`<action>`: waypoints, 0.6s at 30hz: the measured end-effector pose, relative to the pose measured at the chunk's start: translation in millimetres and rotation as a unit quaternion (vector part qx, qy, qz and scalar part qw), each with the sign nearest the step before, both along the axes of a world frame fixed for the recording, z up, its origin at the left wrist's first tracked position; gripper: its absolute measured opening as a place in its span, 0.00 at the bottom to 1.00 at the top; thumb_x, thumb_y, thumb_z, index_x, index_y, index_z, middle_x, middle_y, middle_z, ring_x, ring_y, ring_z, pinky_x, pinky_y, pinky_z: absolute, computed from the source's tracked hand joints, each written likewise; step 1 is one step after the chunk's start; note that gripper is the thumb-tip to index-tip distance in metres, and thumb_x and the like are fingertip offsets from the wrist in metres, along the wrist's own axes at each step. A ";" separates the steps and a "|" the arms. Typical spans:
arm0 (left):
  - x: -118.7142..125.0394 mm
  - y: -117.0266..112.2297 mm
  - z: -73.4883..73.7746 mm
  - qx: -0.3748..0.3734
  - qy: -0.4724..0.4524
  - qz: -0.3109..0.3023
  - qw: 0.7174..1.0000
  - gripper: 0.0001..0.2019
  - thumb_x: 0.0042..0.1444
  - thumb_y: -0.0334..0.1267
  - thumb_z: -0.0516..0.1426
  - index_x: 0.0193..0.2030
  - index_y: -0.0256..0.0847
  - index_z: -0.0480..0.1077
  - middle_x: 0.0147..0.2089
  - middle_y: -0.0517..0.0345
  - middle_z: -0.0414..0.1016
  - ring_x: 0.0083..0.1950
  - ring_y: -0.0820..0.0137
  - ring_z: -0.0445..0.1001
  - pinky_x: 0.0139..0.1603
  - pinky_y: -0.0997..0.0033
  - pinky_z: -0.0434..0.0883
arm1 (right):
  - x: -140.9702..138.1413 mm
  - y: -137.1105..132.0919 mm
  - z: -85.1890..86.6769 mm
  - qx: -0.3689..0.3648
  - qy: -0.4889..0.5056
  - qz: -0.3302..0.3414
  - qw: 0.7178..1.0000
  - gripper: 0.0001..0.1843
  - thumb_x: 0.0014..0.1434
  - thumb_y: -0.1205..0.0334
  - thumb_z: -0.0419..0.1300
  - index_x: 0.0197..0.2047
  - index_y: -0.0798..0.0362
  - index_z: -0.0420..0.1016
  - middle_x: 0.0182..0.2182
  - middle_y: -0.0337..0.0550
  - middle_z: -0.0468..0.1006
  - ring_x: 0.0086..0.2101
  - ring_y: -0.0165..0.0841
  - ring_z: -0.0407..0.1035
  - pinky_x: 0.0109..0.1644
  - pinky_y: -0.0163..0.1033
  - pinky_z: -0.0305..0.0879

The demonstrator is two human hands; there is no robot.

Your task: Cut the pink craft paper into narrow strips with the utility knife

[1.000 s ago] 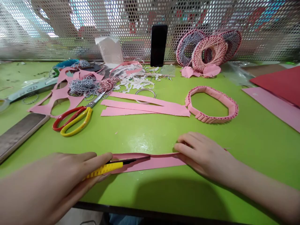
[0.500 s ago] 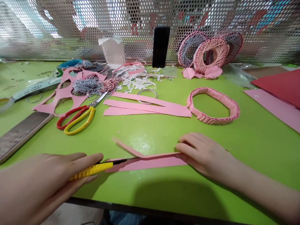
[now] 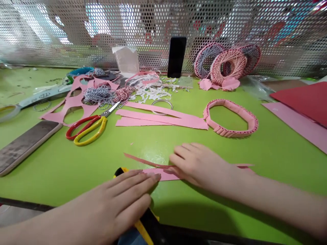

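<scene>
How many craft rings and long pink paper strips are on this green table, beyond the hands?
Round string-wound rings with pink rims: 3
Pleated pink paper ring: 1
Long pink paper strips: 3
Total: 7
</scene>
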State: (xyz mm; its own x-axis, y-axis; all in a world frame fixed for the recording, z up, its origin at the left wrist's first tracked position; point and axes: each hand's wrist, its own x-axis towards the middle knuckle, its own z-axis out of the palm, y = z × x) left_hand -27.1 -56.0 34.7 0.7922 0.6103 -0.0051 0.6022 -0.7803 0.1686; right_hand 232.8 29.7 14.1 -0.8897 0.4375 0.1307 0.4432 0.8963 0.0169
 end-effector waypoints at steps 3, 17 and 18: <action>6.3 3.1 -8.1 0.035 0.022 -0.064 0.997 0.32 0.46 0.20 0.48 0.60 0.41 0.63 0.71 0.53 0.57 0.71 0.67 0.53 0.69 0.65 0.58 | -7.5 4.6 -2.2 -0.048 0.015 0.004 0.999 0.07 0.64 0.67 0.58 0.32 0.54 0.71 0.27 0.40 0.71 0.26 0.32 0.63 0.29 0.38 0.50; 2.3 -0.6 -22.2 0.057 -0.027 -0.068 0.996 0.27 0.48 0.19 0.48 0.57 0.35 0.65 0.69 0.46 0.61 0.71 0.65 0.55 0.69 0.62 0.57 | 5.4 12.5 -12.2 -0.168 0.136 -0.147 0.965 0.13 0.68 0.64 0.52 0.31 0.56 0.69 0.26 0.40 0.70 0.25 0.30 0.63 0.29 0.36 0.52; 1.1 -0.8 -22.9 0.054 -0.025 -0.068 0.996 0.28 0.48 0.20 0.48 0.58 0.35 0.64 0.70 0.46 0.59 0.72 0.65 0.54 0.70 0.62 0.56 | 7.9 14.2 -11.6 -0.183 0.136 -0.156 0.961 0.13 0.68 0.64 0.52 0.31 0.55 0.68 0.26 0.40 0.70 0.26 0.31 0.64 0.30 0.36 0.53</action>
State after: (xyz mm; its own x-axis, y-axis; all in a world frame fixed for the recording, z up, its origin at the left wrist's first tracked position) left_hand -26.0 -56.8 11.8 0.8652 0.4920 0.0965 0.4825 -0.8694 0.1064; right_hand 240.7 43.9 2.5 -0.6628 0.7382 0.1259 0.6344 0.6428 -0.4293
